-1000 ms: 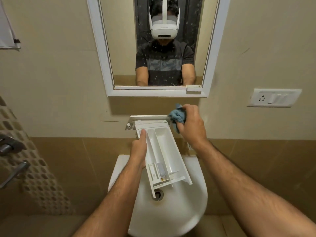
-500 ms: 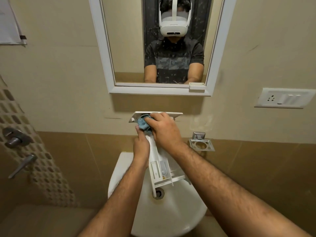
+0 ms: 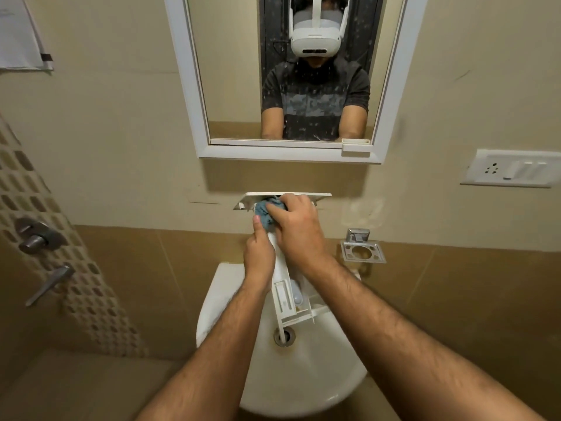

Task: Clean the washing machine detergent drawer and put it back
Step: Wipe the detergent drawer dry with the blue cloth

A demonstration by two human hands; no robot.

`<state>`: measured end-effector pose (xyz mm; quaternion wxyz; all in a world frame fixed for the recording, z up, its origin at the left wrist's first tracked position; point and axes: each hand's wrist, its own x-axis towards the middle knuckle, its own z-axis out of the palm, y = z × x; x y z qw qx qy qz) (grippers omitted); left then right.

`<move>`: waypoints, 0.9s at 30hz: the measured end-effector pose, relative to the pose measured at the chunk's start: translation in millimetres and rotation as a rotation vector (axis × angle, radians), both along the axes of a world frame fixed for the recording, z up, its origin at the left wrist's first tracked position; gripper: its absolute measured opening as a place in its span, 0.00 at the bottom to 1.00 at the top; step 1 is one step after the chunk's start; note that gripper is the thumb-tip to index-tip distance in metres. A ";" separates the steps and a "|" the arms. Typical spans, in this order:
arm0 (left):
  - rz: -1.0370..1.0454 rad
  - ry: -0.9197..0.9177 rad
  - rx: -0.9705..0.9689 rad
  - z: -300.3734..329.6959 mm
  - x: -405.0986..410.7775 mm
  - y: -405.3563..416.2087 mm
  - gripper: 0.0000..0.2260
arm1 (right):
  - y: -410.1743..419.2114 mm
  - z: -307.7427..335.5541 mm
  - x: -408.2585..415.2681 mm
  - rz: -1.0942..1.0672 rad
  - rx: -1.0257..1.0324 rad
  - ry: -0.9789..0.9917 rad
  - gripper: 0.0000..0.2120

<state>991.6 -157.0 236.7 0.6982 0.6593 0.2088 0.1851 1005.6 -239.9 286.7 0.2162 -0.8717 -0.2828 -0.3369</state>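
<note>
The white plastic detergent drawer (image 3: pixel 287 294) is held lengthways above the white basin (image 3: pixel 303 375), its front panel pointing at the wall and its rear end over the drain. My left hand (image 3: pixel 258 250) grips the drawer's left side, thumb stretched up along the edge. My right hand (image 3: pixel 299 227) grips a crumpled blue cloth (image 3: pixel 264 211) and presses it into the far end of the drawer, just behind the front panel. Much of the drawer's inside is hidden under my right hand.
A white-framed mirror (image 3: pixel 194 86) hangs above the basin. A chrome soap holder (image 3: pixel 362 250) is fixed to the wall at the right, a socket plate (image 3: pixel 513 172) further right. Tap handles (image 3: pixel 39 238) stick out of the tiled wall at the left.
My right hand has carried the cloth from the right end of the front panel leftward onto the drawer's far end and now covers its compartments. The left hand keeps its grip.
</note>
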 end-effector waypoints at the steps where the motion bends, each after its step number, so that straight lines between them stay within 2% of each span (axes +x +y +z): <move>1: 0.003 -0.017 -0.003 0.2 -1.1 -0.9 0.28 | 2.4 -0.3 -2.3 0.014 -0.007 -0.021 0.10; 9: -0.003 -0.064 0.046 -4.1 -1.7 -0.8 0.26 | -11.5 -13.4 6.7 0.033 -0.089 -0.186 0.15; 15: 0.066 -0.071 -0.004 0.3 -5.8 2.0 0.27 | -34.0 -13.3 24.0 -0.146 -0.048 -0.010 0.17; 20: 0.089 -0.082 0.042 6.9 -10.3 8.1 0.25 | -52.3 -5.8 33.8 -0.195 0.160 0.196 0.16; 22: 0.065 -0.073 0.022 7.6 -9.0 7.1 0.25 | -48.6 0.8 34.0 -0.168 0.202 0.194 0.15; 27: 0.075 -0.094 0.024 8.8 -9.5 3.8 0.24 | -42.1 1.4 31.6 -0.141 0.161 0.178 0.11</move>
